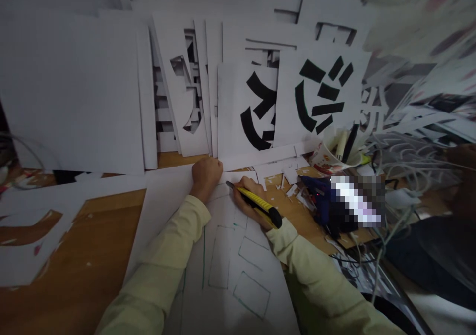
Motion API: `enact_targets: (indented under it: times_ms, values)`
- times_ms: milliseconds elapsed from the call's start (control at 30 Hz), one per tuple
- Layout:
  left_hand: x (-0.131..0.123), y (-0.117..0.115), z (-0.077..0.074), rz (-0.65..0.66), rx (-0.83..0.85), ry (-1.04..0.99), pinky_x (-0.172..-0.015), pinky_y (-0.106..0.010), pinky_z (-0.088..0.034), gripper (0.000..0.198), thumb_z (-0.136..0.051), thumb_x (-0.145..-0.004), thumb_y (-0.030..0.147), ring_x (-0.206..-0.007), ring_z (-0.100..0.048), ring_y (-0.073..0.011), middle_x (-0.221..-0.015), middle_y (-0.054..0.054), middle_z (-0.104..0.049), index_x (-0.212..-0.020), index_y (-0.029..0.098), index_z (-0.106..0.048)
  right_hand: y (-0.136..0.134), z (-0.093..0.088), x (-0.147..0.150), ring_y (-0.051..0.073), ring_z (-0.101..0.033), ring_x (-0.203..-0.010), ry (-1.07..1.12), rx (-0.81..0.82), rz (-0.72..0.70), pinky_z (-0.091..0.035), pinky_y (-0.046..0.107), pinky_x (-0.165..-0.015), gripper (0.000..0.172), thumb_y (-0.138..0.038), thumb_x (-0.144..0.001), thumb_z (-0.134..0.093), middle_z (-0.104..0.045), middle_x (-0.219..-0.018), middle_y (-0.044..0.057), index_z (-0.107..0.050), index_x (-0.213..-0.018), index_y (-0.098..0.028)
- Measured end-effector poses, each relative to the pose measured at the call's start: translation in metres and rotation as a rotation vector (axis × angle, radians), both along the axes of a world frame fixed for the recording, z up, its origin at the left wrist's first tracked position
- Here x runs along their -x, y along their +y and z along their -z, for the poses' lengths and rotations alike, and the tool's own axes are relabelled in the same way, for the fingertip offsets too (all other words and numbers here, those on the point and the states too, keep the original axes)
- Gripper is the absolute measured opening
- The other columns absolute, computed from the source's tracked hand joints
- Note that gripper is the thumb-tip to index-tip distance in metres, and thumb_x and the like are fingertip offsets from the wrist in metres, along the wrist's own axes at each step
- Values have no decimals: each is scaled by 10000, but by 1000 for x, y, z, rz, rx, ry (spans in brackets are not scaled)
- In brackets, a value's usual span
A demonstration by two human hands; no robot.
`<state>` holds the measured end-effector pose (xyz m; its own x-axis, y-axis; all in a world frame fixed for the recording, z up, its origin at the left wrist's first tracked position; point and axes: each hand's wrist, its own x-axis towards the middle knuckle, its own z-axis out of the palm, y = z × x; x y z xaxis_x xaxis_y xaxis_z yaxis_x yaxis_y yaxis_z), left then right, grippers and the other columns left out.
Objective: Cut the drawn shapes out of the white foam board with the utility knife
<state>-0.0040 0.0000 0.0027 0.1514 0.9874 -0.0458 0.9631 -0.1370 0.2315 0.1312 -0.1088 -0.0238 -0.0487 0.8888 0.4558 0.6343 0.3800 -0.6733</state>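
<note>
A white board [219, 305] with green and pencil outlines lies flat on the bench in front of me. My right hand [247, 194] is closed round a yellow and black utility knife [260, 206], held low over the board's far part. The knife's front end points up and left, close to my left hand [207, 176]. That hand rests as a fist at the far end of the board. Its fingers are curled and mostly turned away, so what they may grip is hidden.
Upright boards with cut-out black shapes [327, 92] and a plain white panel [74, 92] stand behind. To the right are a tool cup [329, 156], a blue glue gun [318, 196], white scraps [293, 189] and cables. A cut sheet [22, 260] lies left.
</note>
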Motion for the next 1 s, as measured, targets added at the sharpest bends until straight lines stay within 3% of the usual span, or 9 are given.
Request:
enact_targets:
  times_ms: [167,467,700,1000]
  values:
    - [0,2,2,-20,-4,-5,-892,-360,-558,465,-379,-999,233,-1095,-731,-294,-1110,-221,-773,-1134,82,-798,1,-1,-4,148,-511,-537,36,10,-36,-435,275,-550,148,-227,-899,-578,-576,-644,-35,-485,-796,-276]
    - [1,3,0,-4,3,-16,-891,-379,-563,464,-381,-996,228,-1096,-733,-313,-1130,-214,-775,-1133,86,-801,-10,13,-3,188,-680,-746,163,-71,124,-546,312,-668,47,-317,-971,-576,-705,-879,31,-566,-961,-272]
    - [1,2,2,-8,-4,-15,-887,-349,-559,459,-390,-1000,238,-1095,-733,-291,-1115,-209,-777,-1122,99,-810,-5,1,0,197,-670,-727,96,-28,80,-550,317,-673,67,-274,-941,-598,-700,-819,21,-584,-876,-271]
    - [1,3,3,-10,3,-23,-890,-367,-557,451,-400,-1001,248,-1098,-733,-305,-1115,-208,-778,-1128,103,-808,-5,3,0,184,-631,-694,57,-39,46,-508,302,-647,75,-259,-953,-583,-667,-793,15,-557,-883,-267]
